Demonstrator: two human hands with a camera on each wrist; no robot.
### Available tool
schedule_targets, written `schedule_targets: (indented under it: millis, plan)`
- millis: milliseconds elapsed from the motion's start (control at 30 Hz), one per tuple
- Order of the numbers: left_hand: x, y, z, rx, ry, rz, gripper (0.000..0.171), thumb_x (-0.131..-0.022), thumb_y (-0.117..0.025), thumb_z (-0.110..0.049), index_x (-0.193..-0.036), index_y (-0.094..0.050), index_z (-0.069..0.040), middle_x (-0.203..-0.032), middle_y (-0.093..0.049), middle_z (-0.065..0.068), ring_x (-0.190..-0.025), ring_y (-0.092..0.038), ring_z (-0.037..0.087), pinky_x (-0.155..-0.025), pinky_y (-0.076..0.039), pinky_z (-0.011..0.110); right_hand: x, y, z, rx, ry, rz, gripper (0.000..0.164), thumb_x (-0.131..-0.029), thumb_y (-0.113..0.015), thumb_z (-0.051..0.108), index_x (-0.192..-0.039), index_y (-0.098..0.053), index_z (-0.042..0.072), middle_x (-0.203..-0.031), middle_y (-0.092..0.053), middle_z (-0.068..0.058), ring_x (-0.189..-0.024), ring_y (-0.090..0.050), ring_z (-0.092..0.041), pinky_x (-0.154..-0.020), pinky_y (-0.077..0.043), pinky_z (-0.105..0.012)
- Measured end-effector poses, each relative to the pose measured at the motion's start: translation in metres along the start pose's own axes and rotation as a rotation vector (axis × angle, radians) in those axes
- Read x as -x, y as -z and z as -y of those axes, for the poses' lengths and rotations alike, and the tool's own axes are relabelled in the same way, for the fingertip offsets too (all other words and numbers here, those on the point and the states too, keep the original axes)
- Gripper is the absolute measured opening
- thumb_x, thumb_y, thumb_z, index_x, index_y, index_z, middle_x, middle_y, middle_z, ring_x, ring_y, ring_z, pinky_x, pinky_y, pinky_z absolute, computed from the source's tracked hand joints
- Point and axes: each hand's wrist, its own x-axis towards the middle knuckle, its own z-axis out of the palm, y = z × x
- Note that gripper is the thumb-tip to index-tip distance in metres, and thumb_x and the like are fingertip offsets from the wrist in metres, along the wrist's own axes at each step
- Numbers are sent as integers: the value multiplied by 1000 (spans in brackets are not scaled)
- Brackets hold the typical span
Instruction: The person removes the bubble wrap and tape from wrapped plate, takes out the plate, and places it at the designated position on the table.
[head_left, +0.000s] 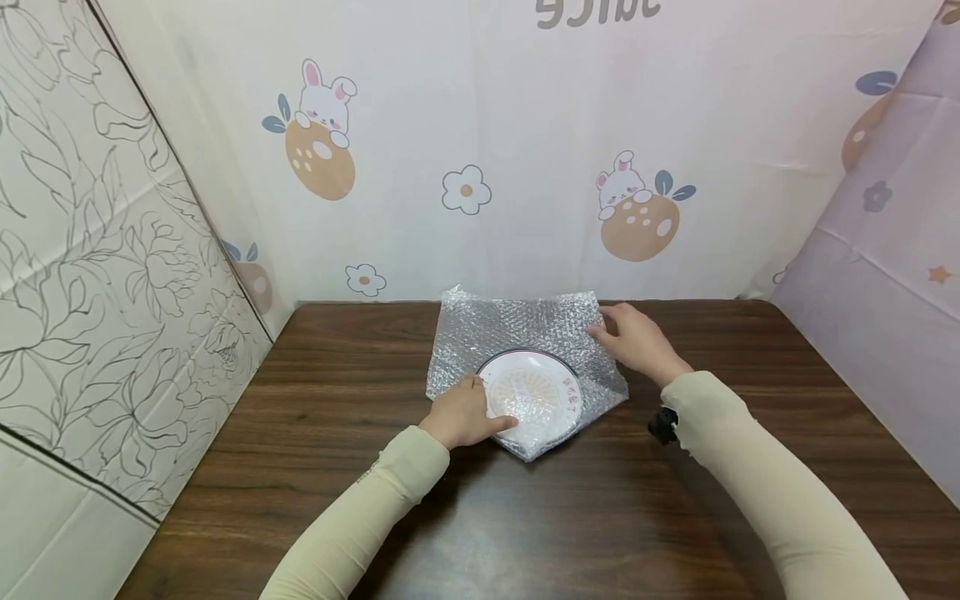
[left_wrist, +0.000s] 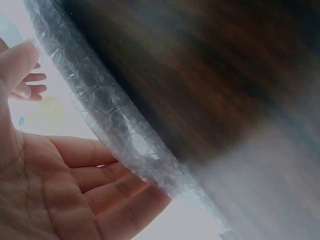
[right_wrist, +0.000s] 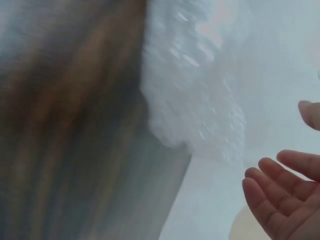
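A round white plate [head_left: 523, 362] with a dark rim line, red marks and a pale orange centre lies on a sheet of bubble wrap [head_left: 480, 329]. The sheet's near part is folded up over the plate and comes to a point at the front. My left hand [head_left: 462, 412] holds the wrapped plate by its left edge, thumb over the top and fingers along the bubble-wrapped side [left_wrist: 107, 100]. Beside the sheet's right edge is my right hand [head_left: 637, 337], fingers loosely bent and thumb apart. In the right wrist view that hand [right_wrist: 290, 195] has nothing in its fingers.
Everything lies on a dark wood-grain table [head_left: 337, 375]. Behind its far edge hangs a pale curtain [head_left: 405, 142] printed with rabbits and flowers, and the sheet's far edge reaches it. A white panel [head_left: 112, 225] with line-drawn flowers stands along the left side.
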Motion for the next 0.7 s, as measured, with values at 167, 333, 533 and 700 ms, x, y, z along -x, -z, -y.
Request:
schedule_targets:
  millis: [167,333,533,700]
  plan:
    - [-1,-1,1,-7,1,-7,102,-84,-55,-73,-143,-42,10,-148,-46,22,-130,-53,35,-98,-51,46,9,-19,1,44,35,91,72,-98,-56,42,-146,-37,-8,-147,-38,-33,-132,-43,-49,-107,-37,-62]
    - [-1,-2,0,-3,3,-9,102,-83,-56,-73,-142,-43,10,-147,-46,22,-130,-53,35,-99,-51,45,18,-32,4,70,69,197,89,-93,-58,56,-148,-31,-9,-152,-31,-34,-139,-33,-50,-110,-32,-63]
    - [-1,-1,0,-1,8,-6,102,-83,-57,-72,-142,-43,10,-147,-47,22,-131,-52,34,-101,-50,45,20,-39,8,88,68,305,103,-87,-56,67,-151,-26,-9,-155,-26,-33,-143,-26,-50,-113,-29,-62]
    - [-1,-1,0,5,5,-5,101,-84,-57,-72,-142,-43,10,-146,-47,22,-130,-52,34,-101,-50,44,18,-42,9,87,62,336,105,-87,-55,69,-151,-25,-9,-155,-26,-33,-143,-26,-49,-114,-28,-62]
